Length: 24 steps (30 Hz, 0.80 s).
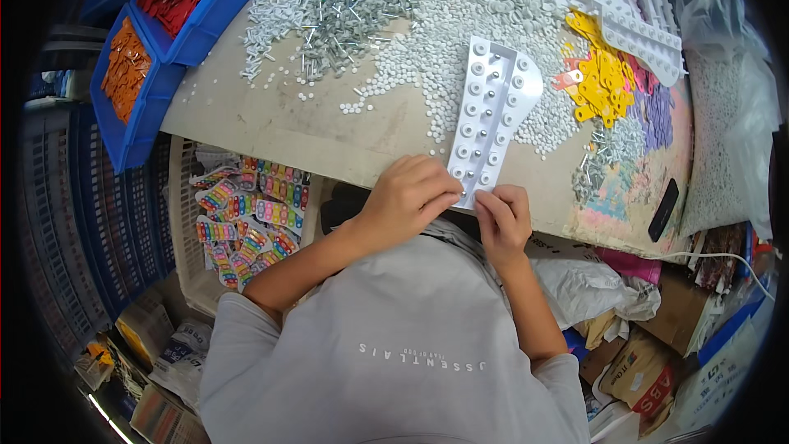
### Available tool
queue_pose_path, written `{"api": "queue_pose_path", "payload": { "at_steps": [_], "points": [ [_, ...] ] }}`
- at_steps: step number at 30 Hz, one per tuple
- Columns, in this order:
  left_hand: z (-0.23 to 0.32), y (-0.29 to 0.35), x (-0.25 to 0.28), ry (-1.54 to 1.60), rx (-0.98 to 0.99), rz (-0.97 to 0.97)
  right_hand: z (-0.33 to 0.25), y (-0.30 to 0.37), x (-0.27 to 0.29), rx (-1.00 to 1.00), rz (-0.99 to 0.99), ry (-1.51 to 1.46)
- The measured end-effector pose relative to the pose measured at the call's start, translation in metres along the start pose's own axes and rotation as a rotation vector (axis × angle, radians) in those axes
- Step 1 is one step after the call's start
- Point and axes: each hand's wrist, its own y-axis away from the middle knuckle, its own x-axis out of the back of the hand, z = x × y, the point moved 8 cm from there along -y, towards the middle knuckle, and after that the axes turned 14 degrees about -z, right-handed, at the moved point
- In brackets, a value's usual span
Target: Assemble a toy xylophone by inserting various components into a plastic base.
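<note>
A white plastic panel [499, 103] with rows of round white pieces and shiny metal pins lies at the table's near edge, its wider end pointing away from me. My left hand [415, 189] is closed, with thumb and fingertips pinched over the panel's near left corner; whatever small part they hold is hidden. At the near right corner, my right hand [504, 218] pinches the panel's edge between thumb and fingers. Just beyond and around the panel spread many small white round pieces [444, 66].
Blue bins [156, 57] of red and orange pieces stand at the far left. Metal pins [353, 16], yellow tabs [604, 82], purple tabs [656, 119] and more white panels [637, 29] cover the table. A basket [182, 222] of colourful assembled pieces sits below left; a black object [664, 210] lies right.
</note>
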Motion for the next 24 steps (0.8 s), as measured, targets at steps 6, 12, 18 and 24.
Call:
{"api": "queue_pose_path", "payload": {
  "at_steps": [6, 12, 18, 24],
  "points": [
    [0.0, 0.003, 0.001, -0.095, -0.078, 0.068, 0.002, 0.001, -0.001, -0.01, 0.005, -0.005],
    [0.011, 0.001, 0.005, -0.319, -0.234, 0.143, 0.003, -0.001, 0.001, 0.009, 0.009, 0.028],
    [-0.01, 0.009, 0.034, -0.077, -0.173, 0.257, -0.002, -0.007, -0.001, 0.053, -0.007, 0.011],
    [-0.053, 0.03, 0.095, -0.359, 0.008, 0.507, -0.011, 0.0, 0.012, 0.09, -0.024, 0.096]
  ]
}}
